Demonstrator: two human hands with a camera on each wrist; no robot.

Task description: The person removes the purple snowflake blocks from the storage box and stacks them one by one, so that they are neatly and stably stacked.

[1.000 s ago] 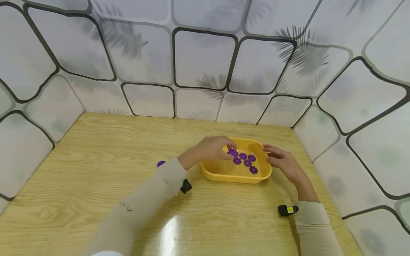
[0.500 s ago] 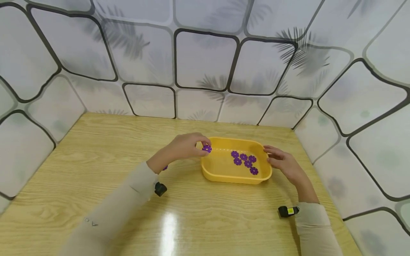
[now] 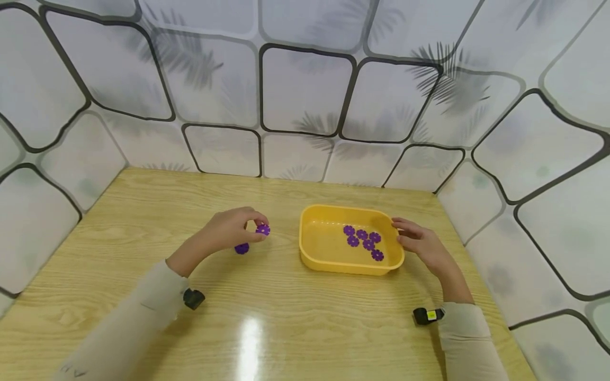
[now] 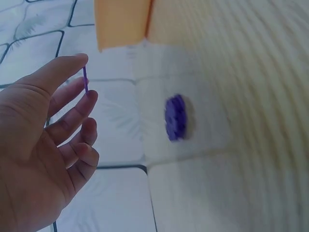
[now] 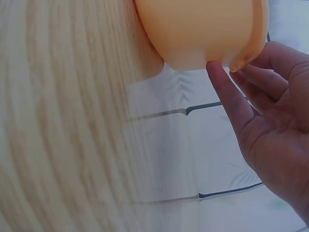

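Status: judged partway through stacking. A purple stack [image 3: 242, 248] sits on the counter [image 3: 295, 323], left of centre in the frame; the left wrist view shows it thick, its count unreadable through blur. Outstanding: six loose discs [image 3: 368, 244], flower-shaped, inside the yellow tray [image 3: 324, 246] right of centre, plus one held disc [image 3: 263, 229], not yet placed.

Position: the held disc is at the left hand [image 3: 231, 228], pinched at its edges between thumb and fingertips, remaining fingers loosely bent. It is clear of the tray, near the stack, above and right of it in the frame. The right hand [image 3: 425, 244], fingers relaxed and apart, touches the tray's right end; no firm grip is evident.
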